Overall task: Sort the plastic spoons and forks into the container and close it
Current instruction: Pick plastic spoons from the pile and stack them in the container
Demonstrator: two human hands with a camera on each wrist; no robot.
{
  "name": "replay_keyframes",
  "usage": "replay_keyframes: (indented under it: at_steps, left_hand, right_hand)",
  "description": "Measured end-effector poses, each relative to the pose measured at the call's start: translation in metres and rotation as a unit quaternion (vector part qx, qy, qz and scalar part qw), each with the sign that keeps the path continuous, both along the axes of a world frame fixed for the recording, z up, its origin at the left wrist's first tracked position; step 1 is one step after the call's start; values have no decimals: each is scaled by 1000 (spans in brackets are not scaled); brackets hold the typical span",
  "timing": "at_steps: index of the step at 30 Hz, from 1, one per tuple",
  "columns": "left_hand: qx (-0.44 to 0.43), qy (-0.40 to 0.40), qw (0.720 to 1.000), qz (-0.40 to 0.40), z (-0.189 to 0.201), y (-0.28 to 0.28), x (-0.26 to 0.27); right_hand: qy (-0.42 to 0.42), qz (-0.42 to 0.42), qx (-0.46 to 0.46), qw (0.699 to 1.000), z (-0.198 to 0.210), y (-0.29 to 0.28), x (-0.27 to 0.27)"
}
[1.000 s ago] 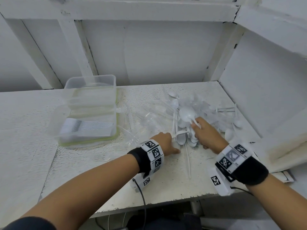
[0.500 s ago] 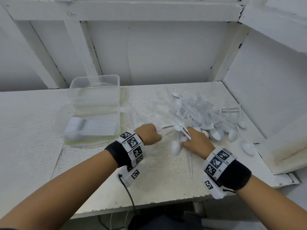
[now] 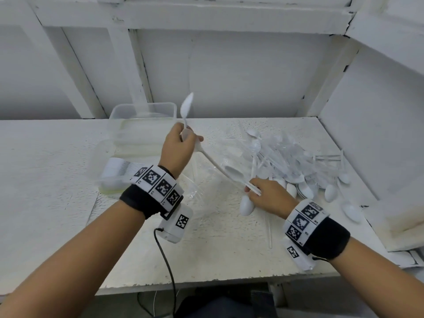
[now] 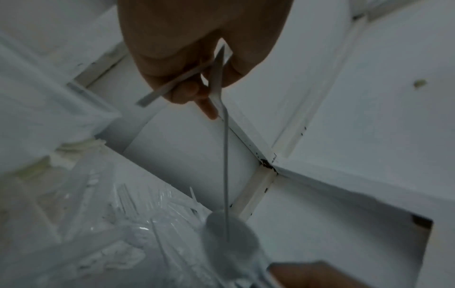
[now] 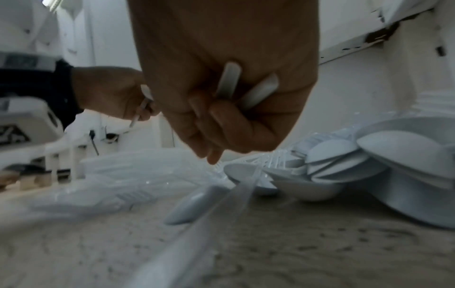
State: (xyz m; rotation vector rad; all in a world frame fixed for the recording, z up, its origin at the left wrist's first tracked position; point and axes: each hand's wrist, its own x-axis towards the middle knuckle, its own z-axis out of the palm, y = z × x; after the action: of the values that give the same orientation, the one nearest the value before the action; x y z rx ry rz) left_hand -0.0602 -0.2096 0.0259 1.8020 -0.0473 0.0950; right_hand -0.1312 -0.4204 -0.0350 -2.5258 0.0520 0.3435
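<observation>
My left hand (image 3: 187,140) is raised above the table beside the clear container (image 3: 142,113) and grips white plastic spoons (image 3: 187,104). One bowl points up, and another spoon (image 3: 234,174) slants down toward my right hand. The left wrist view shows the left hand's fingers (image 4: 194,91) curled round two crossing handles. My right hand (image 3: 253,191) rests at the near edge of the pile of spoons and clear forks (image 3: 298,161). It grips two white handles (image 5: 229,81), with a spoon bowl (image 3: 246,205) below it. A row of white cutlery (image 3: 124,168) lies in the container's front part.
The white table (image 3: 206,249) sits in a corner, with a wall behind and a side panel on the right. A white box (image 3: 403,214) stands at the right edge. Loose spoons (image 3: 351,212) lie near it. A clear fork (image 3: 268,232) lies toward the front edge.
My left hand has lifted off the table, up and toward the container, carrying spoons. My right hand stayed at the pile's near edge and now grips spoon handles.
</observation>
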Motion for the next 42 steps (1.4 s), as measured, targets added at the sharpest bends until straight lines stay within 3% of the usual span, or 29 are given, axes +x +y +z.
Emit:
replay_keyframes:
  at_steps: [2,5,8,17,23,29,32,37,42]
  left_hand:
    - [-54,24,998,21,-1,2,1]
    - [-67,45,996,44,-7,3,6]
    - [-78,69,993,47,-13,2,9]
    - [-88,130,987,24,-28,-13,-1]
    - [-5,147,988,-53,-38,-25,-4]
    - [15,151,987,-59,-36,-28,-7]
    - [37,156,986,-52,-39,-27,-5]
    - [35,168,984,-57,-45,-25,-1]
    - [10,174,983,-63,-40,-25,-5]
  right_hand:
    - [44,63,-47,996,-2,-2,-3]
    - [98,128,-142,977,-2,-3,-1]
    - [83,148,-191,967,-3,-2,2]
    - [48,160,-73,983,-5,-9,10]
    - [-28,106,42,993,9,-8,12]
    - [68,170,-101,978,-1,-7,11]
    - [48,163,-145,975,-9,-5,9]
    - [23,153,-94,983,-7,-4,10]
    - [2,179,-170,969,-13,2,10]
